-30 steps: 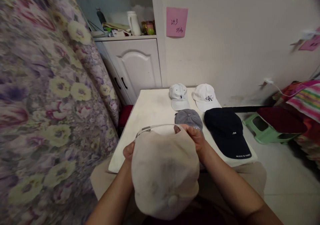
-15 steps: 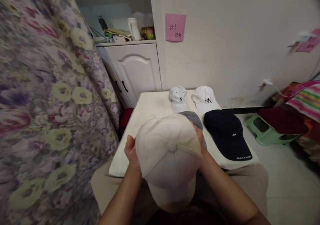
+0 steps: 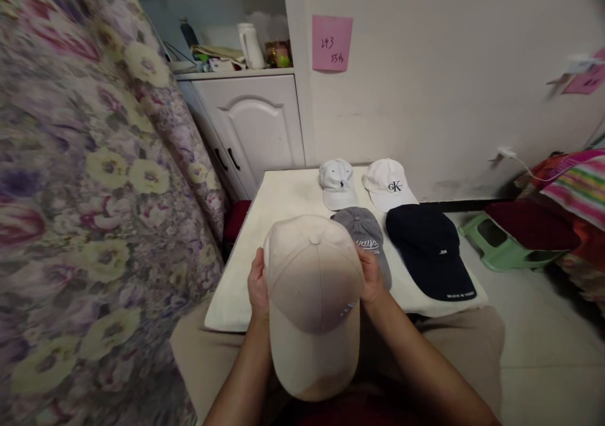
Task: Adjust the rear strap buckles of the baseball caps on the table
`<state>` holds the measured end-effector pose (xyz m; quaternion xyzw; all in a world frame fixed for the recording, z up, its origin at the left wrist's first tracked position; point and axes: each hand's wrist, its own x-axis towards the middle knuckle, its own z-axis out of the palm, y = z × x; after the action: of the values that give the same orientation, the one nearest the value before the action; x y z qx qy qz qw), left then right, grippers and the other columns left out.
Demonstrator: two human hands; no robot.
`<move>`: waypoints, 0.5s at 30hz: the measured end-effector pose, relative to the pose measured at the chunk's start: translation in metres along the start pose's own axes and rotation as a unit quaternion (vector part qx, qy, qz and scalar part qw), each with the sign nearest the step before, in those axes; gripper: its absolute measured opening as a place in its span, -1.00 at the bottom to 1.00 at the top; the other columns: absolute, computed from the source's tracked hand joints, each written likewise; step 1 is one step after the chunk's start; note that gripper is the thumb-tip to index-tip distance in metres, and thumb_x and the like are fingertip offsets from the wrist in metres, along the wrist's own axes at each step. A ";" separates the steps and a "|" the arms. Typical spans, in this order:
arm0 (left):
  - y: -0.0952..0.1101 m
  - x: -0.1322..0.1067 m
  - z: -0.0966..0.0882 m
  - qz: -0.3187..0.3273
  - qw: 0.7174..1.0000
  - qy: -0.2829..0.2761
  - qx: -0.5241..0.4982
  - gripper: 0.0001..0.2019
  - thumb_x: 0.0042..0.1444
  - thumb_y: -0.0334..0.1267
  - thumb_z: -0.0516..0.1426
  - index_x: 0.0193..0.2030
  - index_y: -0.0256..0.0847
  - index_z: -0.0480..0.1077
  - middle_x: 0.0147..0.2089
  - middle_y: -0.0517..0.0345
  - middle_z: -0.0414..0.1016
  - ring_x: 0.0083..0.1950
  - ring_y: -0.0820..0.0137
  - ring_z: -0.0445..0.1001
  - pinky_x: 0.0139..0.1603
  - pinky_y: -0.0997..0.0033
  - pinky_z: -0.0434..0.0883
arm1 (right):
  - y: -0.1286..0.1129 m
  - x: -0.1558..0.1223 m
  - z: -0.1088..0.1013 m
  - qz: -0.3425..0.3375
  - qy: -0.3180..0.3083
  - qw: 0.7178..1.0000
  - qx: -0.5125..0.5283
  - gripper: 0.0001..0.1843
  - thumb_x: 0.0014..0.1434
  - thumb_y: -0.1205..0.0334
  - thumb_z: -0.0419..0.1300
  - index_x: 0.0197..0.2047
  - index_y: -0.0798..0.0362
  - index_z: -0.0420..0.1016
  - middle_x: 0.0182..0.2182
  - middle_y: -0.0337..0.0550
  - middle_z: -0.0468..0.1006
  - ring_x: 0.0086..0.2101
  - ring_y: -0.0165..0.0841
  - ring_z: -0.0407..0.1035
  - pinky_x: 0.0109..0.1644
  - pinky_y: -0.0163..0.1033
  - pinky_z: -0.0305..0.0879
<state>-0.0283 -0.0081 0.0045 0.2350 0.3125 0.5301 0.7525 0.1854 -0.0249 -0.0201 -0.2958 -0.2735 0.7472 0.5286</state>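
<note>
A cream baseball cap point(image 3: 309, 287) is held above the near edge of the table, its brim pointing down toward my body. My left hand point(image 3: 258, 287) grips its left side, and my right hand point(image 3: 371, 275) grips the right side; the fingertips of both are partly hidden by the cap. Just behind my right hand lies a grey cap point(image 3: 358, 224) with pale lettering, partly covered. A navy cap point(image 3: 425, 246) rests to the right of it. Farther back sit a pale cap with a small dark logo point(image 3: 337, 183) and a white cap with black letters point(image 3: 388, 183).
The caps lie on a cream-topped table point(image 3: 278, 193) over my knees. A floral curtain point(image 3: 108, 224) hangs at left, beside a white cabinet point(image 3: 259, 123). On the right, a green stool point(image 3: 496, 249) with a dark red cover stands on the floor.
The cream cap has tilted in my hands, so its brim and a small mark on its front show more. More of the grey cap behind is uncovered.
</note>
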 end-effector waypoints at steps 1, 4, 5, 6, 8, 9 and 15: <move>-0.002 -0.001 -0.001 -0.014 1.000 -0.011 -0.022 -0.47 0.19 0.12 0.05 0.01 -0.28 0.54 -0.18 0.00 0.69 0.00 0.06 0.61 0.07 0.17 0.51 | 0.001 0.000 -0.001 -0.001 0.000 1.000 0.002 -0.54 -0.02 -0.23 0.19 -0.23 -0.04 0.53 -0.40 -0.10 0.66 -0.25 -0.05 0.55 -0.26 0.01 0.49; -0.008 -0.006 -0.006 -0.056 0.993 -0.064 -0.082 -0.46 0.19 0.11 0.04 0.03 -0.30 0.53 -0.12 -0.06 0.68 0.05 0.02 0.58 0.12 0.09 0.47 | -0.001 0.003 -0.005 -0.004 0.015 1.000 -0.003 -0.55 0.00 -0.22 0.17 -0.23 -0.05 0.53 -0.40 -0.10 0.66 -0.26 -0.05 0.55 -0.28 0.02 0.50; -0.010 -0.009 -0.008 -0.062 0.992 -0.073 -0.087 -0.49 0.19 0.09 0.05 0.01 -0.30 0.54 -0.11 -0.07 0.68 0.06 0.01 0.58 0.12 0.08 0.47 | -0.003 0.004 -0.006 -0.004 0.023 1.000 -0.007 -0.55 0.02 -0.23 0.15 -0.23 -0.05 0.53 -0.41 -0.09 0.66 -0.26 -0.04 0.54 -0.29 0.03 0.50; -0.011 -0.012 -0.011 -0.065 0.991 -0.074 -0.087 -0.52 0.18 0.06 0.07 -0.03 -0.28 0.56 -0.12 -0.07 0.68 0.06 0.00 0.58 0.12 0.07 0.47 | -0.005 0.006 -0.006 -0.004 0.029 1.000 -0.010 -0.55 0.03 -0.23 0.14 -0.23 -0.05 0.53 -0.41 -0.09 0.66 -0.26 -0.04 0.54 -0.30 0.03 0.50; -0.015 -0.018 -0.016 -0.065 0.993 -0.062 -0.079 -0.64 0.16 -0.02 0.12 -0.12 -0.24 0.59 -0.19 -0.02 0.69 0.04 0.02 0.59 0.09 0.10 0.49 | -0.008 0.008 -0.005 -0.006 0.032 0.999 -0.007 -0.55 0.04 -0.21 0.15 -0.22 -0.04 0.53 -0.41 -0.08 0.65 -0.26 -0.04 0.54 -0.31 0.03 0.50; -0.017 -0.020 -0.019 -0.062 0.994 -0.050 -0.073 -0.70 0.14 -0.07 0.15 -0.17 -0.21 0.60 -0.24 0.01 0.70 0.02 0.04 0.60 0.06 0.12 0.51 | -0.008 0.008 -0.004 -0.007 0.029 1.000 -0.001 -0.55 0.04 -0.21 0.16 -0.21 -0.03 0.54 -0.40 -0.08 0.65 -0.26 -0.04 0.54 -0.31 0.03 0.51; -0.019 -0.021 -0.019 -0.021 0.999 0.026 0.007 -0.78 0.18 -0.13 0.14 -0.14 -0.10 0.56 -0.31 0.15 0.69 -0.16 0.13 0.63 -0.16 0.19 0.59 | -0.006 0.008 0.003 -0.001 0.017 0.999 0.031 -0.57 0.05 -0.20 0.15 -0.24 -0.05 0.56 -0.38 -0.07 0.66 -0.24 -0.03 0.54 -0.27 0.05 0.51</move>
<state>-0.0349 -0.0341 -0.0173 0.2199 0.3409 0.5176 0.7533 0.1848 -0.0161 -0.0150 -0.2916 -0.2420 0.7496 0.5427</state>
